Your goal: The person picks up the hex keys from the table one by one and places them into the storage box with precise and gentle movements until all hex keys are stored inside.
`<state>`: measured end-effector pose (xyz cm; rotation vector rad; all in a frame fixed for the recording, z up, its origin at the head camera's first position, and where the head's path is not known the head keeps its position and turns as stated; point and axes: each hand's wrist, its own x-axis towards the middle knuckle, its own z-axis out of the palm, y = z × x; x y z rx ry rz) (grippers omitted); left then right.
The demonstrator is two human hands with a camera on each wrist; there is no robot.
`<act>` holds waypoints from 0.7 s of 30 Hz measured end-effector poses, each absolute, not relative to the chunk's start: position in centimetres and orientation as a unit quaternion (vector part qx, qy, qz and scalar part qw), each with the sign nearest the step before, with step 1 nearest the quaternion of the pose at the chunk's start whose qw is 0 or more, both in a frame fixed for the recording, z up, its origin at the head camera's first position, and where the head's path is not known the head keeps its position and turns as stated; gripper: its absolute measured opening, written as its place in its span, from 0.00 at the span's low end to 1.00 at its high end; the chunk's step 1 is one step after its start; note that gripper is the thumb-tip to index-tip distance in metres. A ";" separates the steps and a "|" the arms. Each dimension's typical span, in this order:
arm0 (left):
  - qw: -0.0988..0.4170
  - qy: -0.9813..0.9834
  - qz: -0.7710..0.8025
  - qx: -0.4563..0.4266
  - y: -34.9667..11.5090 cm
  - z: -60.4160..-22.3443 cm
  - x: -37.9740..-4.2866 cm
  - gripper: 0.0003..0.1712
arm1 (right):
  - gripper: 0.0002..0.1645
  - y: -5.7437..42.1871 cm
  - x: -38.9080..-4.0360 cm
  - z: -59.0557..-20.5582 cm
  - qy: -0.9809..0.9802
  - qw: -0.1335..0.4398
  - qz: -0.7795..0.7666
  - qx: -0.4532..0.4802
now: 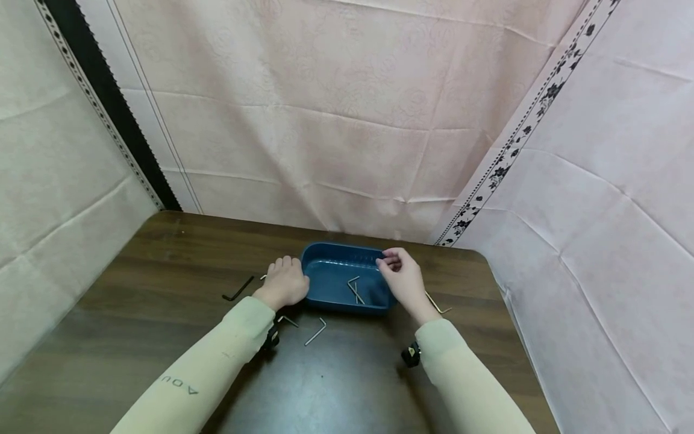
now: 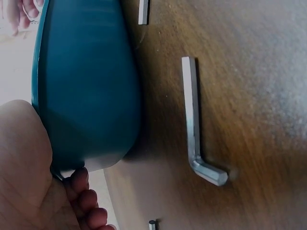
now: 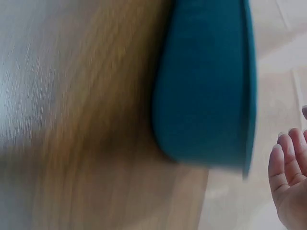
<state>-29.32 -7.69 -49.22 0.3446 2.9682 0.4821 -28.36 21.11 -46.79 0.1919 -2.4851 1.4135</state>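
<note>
A blue tray [image 1: 331,295] stands on the table with a few silver hex keys [image 1: 355,290] lying crossed inside it. My left hand [image 1: 284,282] grips the tray's left end; in the left wrist view the thumb side lies over the rim and the fingers curl beneath it. Above the right end hovers my right hand [image 1: 402,278], its fingers loosely bent. The right wrist view shows those fingers [image 3: 289,165] apart from the tray wall [image 3: 206,96], with nothing seen in them. A silver hex key [image 2: 192,115] lies on the table beside the tray.
Left of the tray lies a black hex key [image 1: 238,289]. Two silver ones, one a loose hex key [image 1: 316,331], are in front. A gold hex key [image 1: 436,303] sits at the right, partly behind my wrist. Cloth curtains [image 1: 325,120] enclose the wooden table [image 1: 162,337].
</note>
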 end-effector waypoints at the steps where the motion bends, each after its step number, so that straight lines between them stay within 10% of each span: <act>1: 0.058 0.979 0.160 0.113 -7.7 -49.2 -29.3 0.28 | 0.18 21.6 -28.3 -46.6 -0.858 0.143 0.489 0.063; 21: 0.053 0.978 0.162 0.117 -7.8 -49.4 -29.3 0.26 | 0.27 31.1 -25.8 -49.1 -0.905 0.113 0.410 -0.031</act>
